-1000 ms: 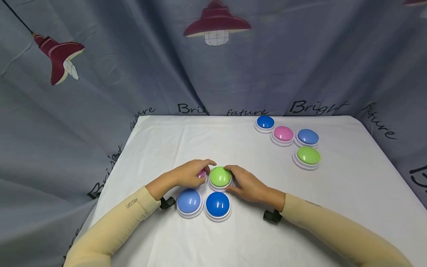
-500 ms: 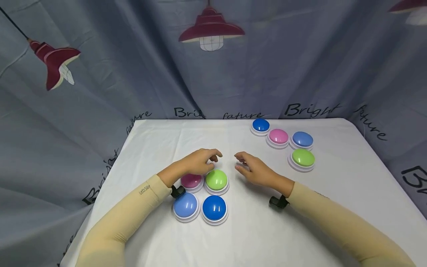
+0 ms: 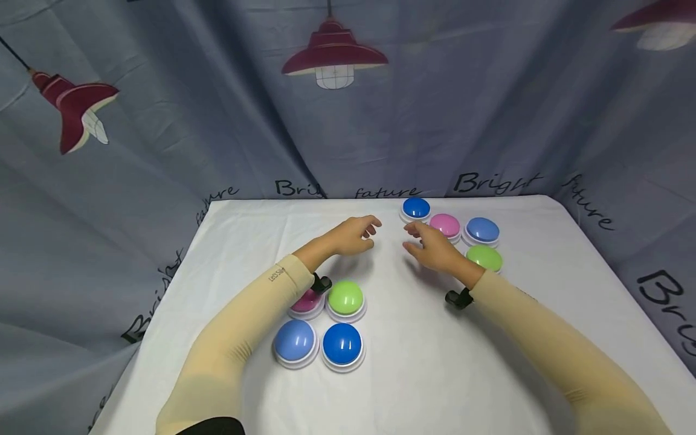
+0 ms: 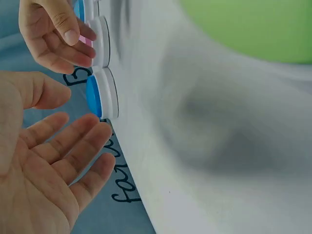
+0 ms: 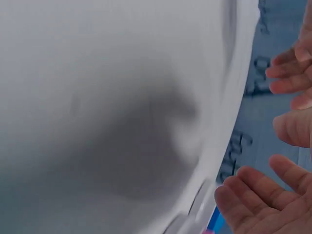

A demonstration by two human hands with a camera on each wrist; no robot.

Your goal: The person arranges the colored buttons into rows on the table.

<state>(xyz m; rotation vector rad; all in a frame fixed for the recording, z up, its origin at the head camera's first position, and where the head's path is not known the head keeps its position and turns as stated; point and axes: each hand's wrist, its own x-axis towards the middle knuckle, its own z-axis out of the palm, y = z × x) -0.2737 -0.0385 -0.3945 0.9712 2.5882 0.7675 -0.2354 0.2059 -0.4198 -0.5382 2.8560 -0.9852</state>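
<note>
My left hand [image 3: 350,235] hovers over the white table with fingers loosely bent, beyond the near push buttons. My right hand [image 3: 435,249] is also in the air, just left of the far buttons, its fingers relaxed. Neither holds anything. The far group has a dark blue button [image 3: 416,207], a pink button [image 3: 444,225], a light blue button [image 3: 483,229] and a green button [image 3: 485,258], partly covered by my right hand and wrist. In the left wrist view, the dark blue button [image 4: 94,96] appears beyond my left fingertips [image 4: 105,130].
Close to me stand a green button [image 3: 345,297], a dark blue button [image 3: 342,344], a light blue button [image 3: 295,340] and a pink button [image 3: 306,302], partly behind my left sleeve. A grey curtain [image 3: 424,109] hangs behind the table's back edge.
Both hands have let go of the near pink and green buttons, risen, and moved forward and right toward the far group. The head view has shifted slightly. The buttons stay in place.
</note>
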